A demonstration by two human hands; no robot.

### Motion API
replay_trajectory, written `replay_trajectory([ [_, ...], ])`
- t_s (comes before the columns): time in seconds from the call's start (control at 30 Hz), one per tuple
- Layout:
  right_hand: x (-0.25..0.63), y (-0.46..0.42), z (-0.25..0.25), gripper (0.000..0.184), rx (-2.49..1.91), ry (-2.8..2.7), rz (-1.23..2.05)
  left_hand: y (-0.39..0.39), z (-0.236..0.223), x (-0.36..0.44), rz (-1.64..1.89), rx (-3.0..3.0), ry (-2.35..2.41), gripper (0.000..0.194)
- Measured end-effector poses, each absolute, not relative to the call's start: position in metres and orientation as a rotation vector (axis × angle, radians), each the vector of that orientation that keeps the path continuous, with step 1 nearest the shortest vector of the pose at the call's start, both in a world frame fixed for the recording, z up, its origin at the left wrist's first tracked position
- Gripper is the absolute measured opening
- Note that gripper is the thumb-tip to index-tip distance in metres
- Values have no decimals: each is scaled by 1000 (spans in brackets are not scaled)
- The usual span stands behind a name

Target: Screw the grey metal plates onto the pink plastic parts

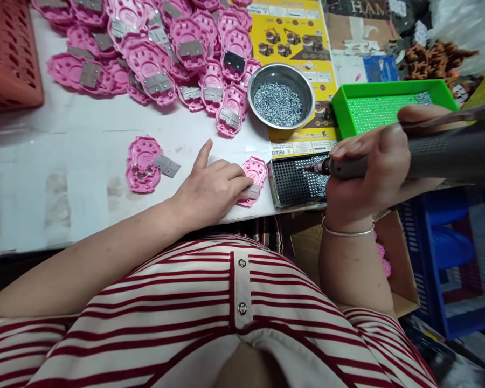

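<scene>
Left hand (212, 188), fingers flat, pins pink plastic part (255, 173) to table (64, 161). Right hand (372, 172) grips electric screwdriver (428, 153), bit over black screw tray (295, 183).

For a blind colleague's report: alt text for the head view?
Right hand grips a grey electric screwdriver over a black perforated screw tray; left hand presses a pink plastic shell on the white table.

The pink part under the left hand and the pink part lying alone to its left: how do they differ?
The pink part under the left hand is pressed down by the left hand beside the black perforated tray; the lone pink part lies untouched. The first is half covered, the second fully visible, grey plate at its side. Both lie flat on the white table.
</scene>
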State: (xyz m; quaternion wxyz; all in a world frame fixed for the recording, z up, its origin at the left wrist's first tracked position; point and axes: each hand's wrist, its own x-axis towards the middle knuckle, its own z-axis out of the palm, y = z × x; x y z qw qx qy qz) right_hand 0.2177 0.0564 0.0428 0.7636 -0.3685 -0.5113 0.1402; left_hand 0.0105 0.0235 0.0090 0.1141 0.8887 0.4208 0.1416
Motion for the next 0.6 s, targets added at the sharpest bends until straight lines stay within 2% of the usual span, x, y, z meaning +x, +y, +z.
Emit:
replay_trajectory([
  [0.4, 223, 73, 30, 19, -643, -1169, 227, 24, 2, 9, 499, 2627, 1211, 26],
  [0.6, 216, 64, 42, 18, -689, -1108, 289, 22, 2, 8, 527, 2606, 1201, 25],
])
